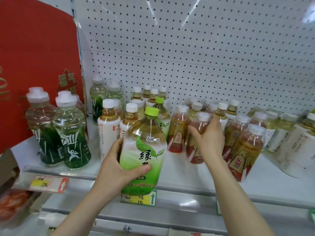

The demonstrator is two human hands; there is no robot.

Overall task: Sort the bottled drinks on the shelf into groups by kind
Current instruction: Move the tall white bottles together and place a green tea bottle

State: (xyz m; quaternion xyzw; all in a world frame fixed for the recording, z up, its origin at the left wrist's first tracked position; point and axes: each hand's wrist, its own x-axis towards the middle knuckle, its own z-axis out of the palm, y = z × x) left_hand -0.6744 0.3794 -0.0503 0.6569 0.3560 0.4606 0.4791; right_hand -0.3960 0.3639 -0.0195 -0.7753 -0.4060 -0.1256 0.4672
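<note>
The left hand (117,166) wraps the green tea bottle (144,150) at the shelf (196,178) edge. Just right of it, the right hand (210,138) clasps a red bottle (197,138).

A: How many green-tea bottles (143,150) with green caps?

B: Two. One large one in front, a second (161,114) behind it.

A: And the dark green-labelled water bottles (72,133)?

B: Four in view: two at the front left, two (98,99) further back.

A: The red-and-gold labelled bottles (177,130)?

B: About six can be counted clearly; more may stand behind, too blurred to count.

A: White-labelled tea bottles (108,125)?

B: At least six on the left group, and several more on the far right, too blurred for a firm count.

A: Price tags on the shelf edge (187,189)?

B: Two readable ones: one red-arrowed (49,183), one green-arrowed (139,199).
</note>
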